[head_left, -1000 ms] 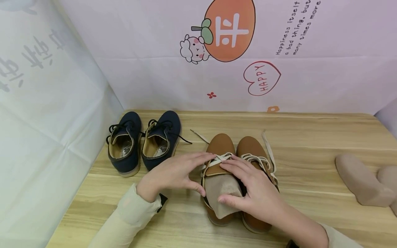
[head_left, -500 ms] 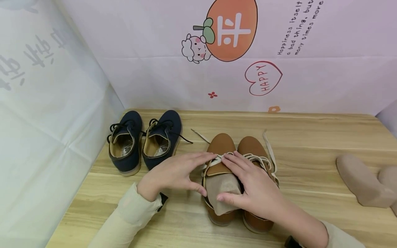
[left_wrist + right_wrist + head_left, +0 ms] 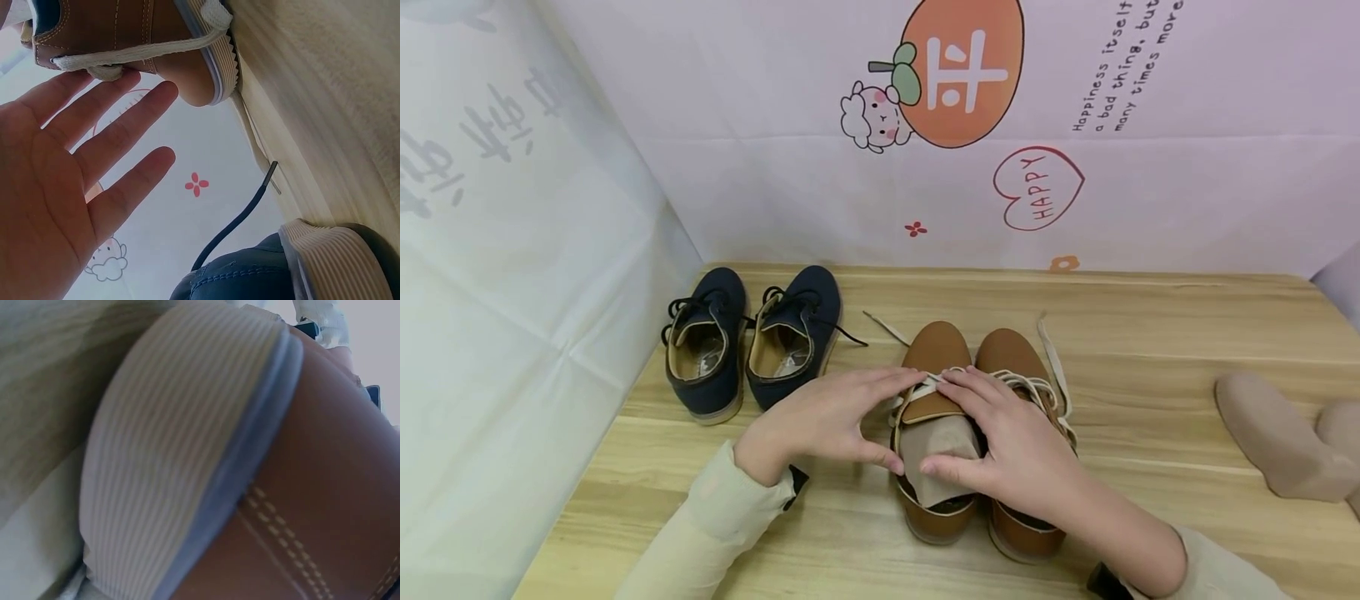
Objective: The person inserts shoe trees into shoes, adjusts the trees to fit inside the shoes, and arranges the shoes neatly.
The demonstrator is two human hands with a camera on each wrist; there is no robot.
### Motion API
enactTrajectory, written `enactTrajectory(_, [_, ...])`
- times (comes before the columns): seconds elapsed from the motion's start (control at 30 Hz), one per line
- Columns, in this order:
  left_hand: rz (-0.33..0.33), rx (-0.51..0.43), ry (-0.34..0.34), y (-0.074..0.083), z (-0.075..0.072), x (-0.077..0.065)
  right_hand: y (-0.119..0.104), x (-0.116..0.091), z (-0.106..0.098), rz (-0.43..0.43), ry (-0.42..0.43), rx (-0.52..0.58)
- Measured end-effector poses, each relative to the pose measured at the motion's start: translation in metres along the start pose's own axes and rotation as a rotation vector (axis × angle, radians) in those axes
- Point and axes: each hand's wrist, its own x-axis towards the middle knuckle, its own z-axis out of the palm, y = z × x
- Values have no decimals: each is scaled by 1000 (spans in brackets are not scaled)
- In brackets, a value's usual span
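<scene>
A beige foot form point(image 3: 940, 450) sits inside the left brown shoe point(image 3: 936, 346), its heel end tilted up at the opening. My left hand point(image 3: 831, 417) has straight, spread fingers along that shoe's side, fingertips at its white laces point(image 3: 921, 390); the left wrist view shows the palm point(image 3: 37, 187) too. From the other side my right hand point(image 3: 1015, 446) arches over the shoe, fingers on the laces and thumb against the form. The right brown shoe point(image 3: 1006, 354) stands alongside, partly under my right hand. In the right wrist view a ribbed sole point(image 3: 169, 450) fills much of the picture.
At the left stand two navy shoes point(image 3: 707, 392) with black laces. Beige foot forms point(image 3: 1273, 437) lie at the right on the wooden table point(image 3: 1150, 317). Printed white cloth point(image 3: 760, 183) hangs behind and at the left.
The foot form's heel end has moved forward and down into the left brown shoe, so more of the shoe's heel rim shows. My right thumb has shifted slightly forward with it.
</scene>
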Motion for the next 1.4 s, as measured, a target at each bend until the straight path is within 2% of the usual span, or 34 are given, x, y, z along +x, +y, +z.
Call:
enactTrajectory(0.23, [-6, 9, -9, 0, -1, 1, 0, 3, 4, 14, 13, -46])
enactTrajectory(0.87, [4, 6, 11, -1, 1, 2, 2, 3, 10, -14, 90, -46])
enactTrajectory(1.4, [-9, -14, -1, -1, 1, 1, 1, 3, 7, 1, 52, -32])
